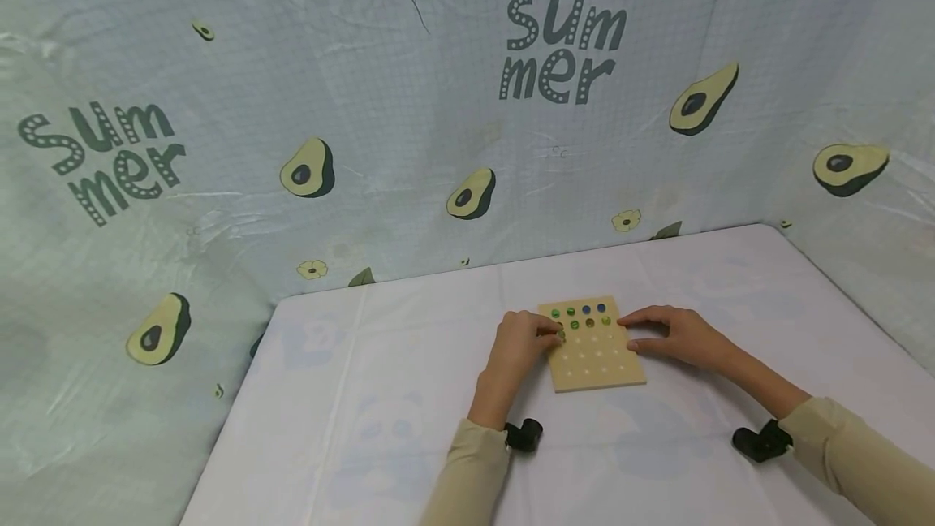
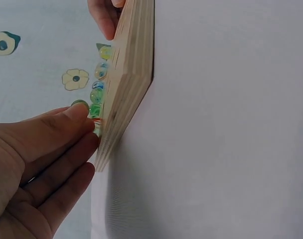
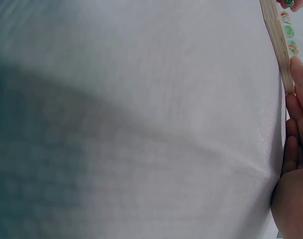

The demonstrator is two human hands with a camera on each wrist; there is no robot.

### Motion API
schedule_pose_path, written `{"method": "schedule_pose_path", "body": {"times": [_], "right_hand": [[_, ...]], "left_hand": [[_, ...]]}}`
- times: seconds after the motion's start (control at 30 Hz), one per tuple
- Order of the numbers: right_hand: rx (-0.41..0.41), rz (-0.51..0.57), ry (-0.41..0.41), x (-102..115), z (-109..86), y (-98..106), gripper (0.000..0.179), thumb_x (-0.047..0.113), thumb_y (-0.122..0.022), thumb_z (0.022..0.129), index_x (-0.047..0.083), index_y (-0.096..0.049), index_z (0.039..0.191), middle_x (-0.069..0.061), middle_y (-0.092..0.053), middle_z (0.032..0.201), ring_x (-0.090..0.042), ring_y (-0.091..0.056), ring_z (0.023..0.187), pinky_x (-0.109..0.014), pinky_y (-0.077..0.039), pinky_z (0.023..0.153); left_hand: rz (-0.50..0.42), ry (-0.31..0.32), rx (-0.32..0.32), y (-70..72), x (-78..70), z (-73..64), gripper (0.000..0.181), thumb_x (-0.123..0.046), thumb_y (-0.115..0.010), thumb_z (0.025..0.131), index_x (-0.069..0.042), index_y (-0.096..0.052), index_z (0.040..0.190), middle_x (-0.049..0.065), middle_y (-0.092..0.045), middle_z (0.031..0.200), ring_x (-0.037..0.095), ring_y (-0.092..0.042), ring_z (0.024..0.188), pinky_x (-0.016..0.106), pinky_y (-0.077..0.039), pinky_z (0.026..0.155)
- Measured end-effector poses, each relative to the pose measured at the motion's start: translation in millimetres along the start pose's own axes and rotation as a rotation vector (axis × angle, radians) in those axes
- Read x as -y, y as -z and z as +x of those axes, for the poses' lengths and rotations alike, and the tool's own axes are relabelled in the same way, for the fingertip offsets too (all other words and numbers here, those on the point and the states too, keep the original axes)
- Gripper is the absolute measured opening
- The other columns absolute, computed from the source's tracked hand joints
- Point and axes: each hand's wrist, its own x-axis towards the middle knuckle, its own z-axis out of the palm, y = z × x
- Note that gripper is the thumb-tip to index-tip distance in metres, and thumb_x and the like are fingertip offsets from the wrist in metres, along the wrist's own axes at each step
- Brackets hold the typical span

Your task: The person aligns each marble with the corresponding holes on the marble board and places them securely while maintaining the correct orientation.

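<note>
A square wooden board [image 1: 599,377] with rows of shallow hollows lies on the table. Glass marbles sit in its two far rows; among them are a blue marble [image 1: 601,308] and a yellow-green marble [image 1: 606,321]. Over the board's left side, my left hand [image 1: 514,343] pinches a green marble [image 2: 79,104] between thumb and fingertips, just above the surface. The other fingers of that hand hang near the board's edge. At the opposite side, my right hand [image 1: 679,337] touches the board's right edge with thumb and finger, the fingers fairly straight.
A white cloth [image 1: 409,364] with faint prints covers the table. Behind it hangs a pale curtain [image 1: 394,120] printed with avocados and lettering. Each wrist wears a small black camera, one of them the left wrist camera [image 1: 524,435].
</note>
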Motion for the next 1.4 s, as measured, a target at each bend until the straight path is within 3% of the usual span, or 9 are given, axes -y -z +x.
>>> {"method": "schedule_pose_path", "body": {"times": [0.57, 1.1, 1.23, 1.4], "right_hand": [[0.016, 0.014, -0.010, 4.2, 0.0, 1.8, 0.048, 0.045, -0.078, 0.088, 0.019, -0.072, 0.128, -0.010, -0.067, 0.133, -0.041, -0.052, 0.132, -0.062, -0.041, 0.107], [0.013, 0.028, -0.011, 1.1, 1.3, 2.3, 0.047, 0.043, -0.079, 0.088, 0.019, -0.072, 0.127, -0.009, -0.067, 0.132, -0.040, -0.052, 0.132, -0.061, -0.041, 0.108], [0.014, 0.042, -0.015, 0.9, 2.6, 2.4, 0.046, 0.041, -0.079, 0.088, 0.018, -0.072, 0.127, -0.010, -0.067, 0.133, -0.041, -0.052, 0.132, -0.062, -0.042, 0.107], [0.013, 0.034, -0.001, 0.7, 5.0, 3.6, 0.045, 0.043, -0.079, 0.088, 0.020, -0.072, 0.127, -0.008, -0.067, 0.132, -0.040, -0.053, 0.131, -0.061, -0.042, 0.107]], "left_hand": [[0.037, -0.028, 0.007, 0.7, -0.4, 0.5, 0.018, -0.024, -0.081, 0.086, -0.016, -0.083, 0.102, -0.004, -0.078, 0.101, 0.013, -0.071, 0.104, 0.025, -0.056, 0.090], [0.031, 0.003, 0.020, -1.3, -0.7, 3.0, 0.020, -0.025, -0.082, 0.085, -0.018, -0.083, 0.103, -0.005, -0.078, 0.101, 0.013, -0.070, 0.105, 0.025, -0.056, 0.091], [0.032, -0.008, 0.063, 5.1, 0.6, 2.5, 0.019, -0.025, -0.081, 0.087, -0.017, -0.083, 0.105, -0.006, -0.078, 0.101, 0.012, -0.070, 0.105, 0.025, -0.056, 0.091], [0.078, -0.075, 0.075, 26.4, 4.9, 3.7, 0.022, -0.025, -0.079, 0.089, -0.017, -0.082, 0.109, -0.005, -0.078, 0.104, 0.012, -0.070, 0.107, 0.028, -0.056, 0.093]]}}
